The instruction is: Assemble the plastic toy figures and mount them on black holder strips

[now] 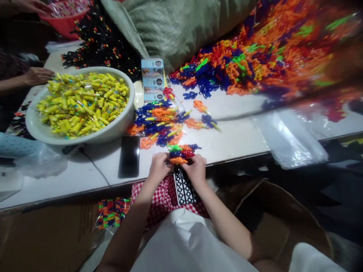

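Toy pieces (pixel 180 154) in many colours sat in a small bunch at the edge of the table (pixel 232 139), just right of the black phone (pixel 129 156). We held the bunch with both hands. Our left hand (pixel 159 168) curled tight round its left side. Our right hand (pixel 195 170) curled round its right side. Both arms reached forward from our lap, with fingers bent. A black grid piece (pixel 184 189) poked out under our hands. Behind the phone stood printed blue cards (pixel 153 78), with words too small to read.
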The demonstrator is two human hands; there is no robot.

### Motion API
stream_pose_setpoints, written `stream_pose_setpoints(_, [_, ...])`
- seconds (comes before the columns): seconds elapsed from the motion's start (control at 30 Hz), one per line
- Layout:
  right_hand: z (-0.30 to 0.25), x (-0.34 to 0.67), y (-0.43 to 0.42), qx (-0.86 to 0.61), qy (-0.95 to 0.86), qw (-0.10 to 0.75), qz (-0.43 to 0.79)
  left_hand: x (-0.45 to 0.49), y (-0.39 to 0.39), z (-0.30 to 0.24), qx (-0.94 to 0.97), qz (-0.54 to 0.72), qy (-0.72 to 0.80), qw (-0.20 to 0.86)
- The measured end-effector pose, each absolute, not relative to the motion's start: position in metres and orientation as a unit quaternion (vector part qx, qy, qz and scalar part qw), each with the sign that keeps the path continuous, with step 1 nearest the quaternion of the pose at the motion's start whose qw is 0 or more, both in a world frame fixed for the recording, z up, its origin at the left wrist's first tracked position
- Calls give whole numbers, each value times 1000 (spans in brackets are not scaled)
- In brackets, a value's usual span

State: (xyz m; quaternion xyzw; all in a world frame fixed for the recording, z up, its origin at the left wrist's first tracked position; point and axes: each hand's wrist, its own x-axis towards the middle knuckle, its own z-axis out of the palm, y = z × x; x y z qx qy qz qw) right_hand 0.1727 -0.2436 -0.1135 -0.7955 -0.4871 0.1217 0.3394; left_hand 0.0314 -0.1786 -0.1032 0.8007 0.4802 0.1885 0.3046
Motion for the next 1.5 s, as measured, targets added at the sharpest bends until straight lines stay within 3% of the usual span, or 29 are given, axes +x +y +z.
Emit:
stream_pose_setpoints(0.27, [-110, 180, -244, -768, -507, 351, 175, 27, -176, -101, 793, 195, 469, 335])
stream_pose_setpoints(0.43, [-101, 198, -259, -690, -529, 421, 259, 29, -177, -105, 761, 224, 492, 358])
stream_pose_setpoints(0.57, [-92, 226, -259, -687, -515, 453, 240, 26, -182, -103, 670, 327, 538, 392])
stream_pose_setpoints(0.7, [-88, 251, -235, -629, -602, 415, 264, 28, -198, -69, 602, 419, 579, 357])
stream_pose_setpoints(0.83, [-89, 254, -216, -537, -668, 378, 350, 52, -213, -23, 715, 364, 551, 231])
stream_pose_setpoints(0.97, [-96, 244, -217, -530, -648, 387, 387, 80, -215, -16, 775, 291, 545, 134])
stream_pose_setpoints(1.27, [-99, 241, -241, -529, -623, 441, 371, 74, -185, -18, 857, 220, 422, 196])
stream_pose_setpoints(1.5, [-49, 245, -237, -583, -549, 509, 316, 73, -190, -3, 835, 274, 443, 177])
